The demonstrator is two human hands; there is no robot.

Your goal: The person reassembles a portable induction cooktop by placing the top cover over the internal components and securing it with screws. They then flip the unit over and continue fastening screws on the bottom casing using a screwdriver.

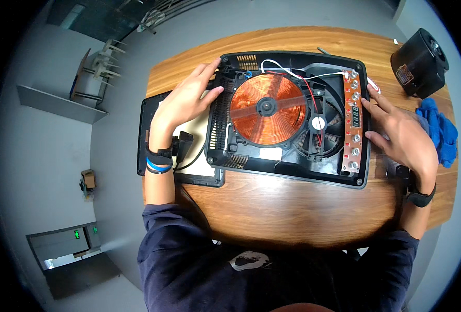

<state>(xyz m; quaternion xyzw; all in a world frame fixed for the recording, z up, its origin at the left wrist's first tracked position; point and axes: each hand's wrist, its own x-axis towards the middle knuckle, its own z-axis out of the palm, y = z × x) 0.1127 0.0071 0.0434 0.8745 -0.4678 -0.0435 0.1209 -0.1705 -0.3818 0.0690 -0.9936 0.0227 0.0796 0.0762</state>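
The opened induction cooker (pixel 298 166) seems stiff, its copper coil (pixel 248 112) fragile, so better hold the plastic rim (pixel 365 156), where left hand (pixel 186 101) and right hand (pixel 401 130) rest spread.

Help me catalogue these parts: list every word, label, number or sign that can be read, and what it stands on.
No wording is legible.
Orange label on the black unit: too small to read.
Digit display on the circuit board: digit shapes, seemingly unlit.
Green signs in the background: too small.
White shirt print: apparently a picture.
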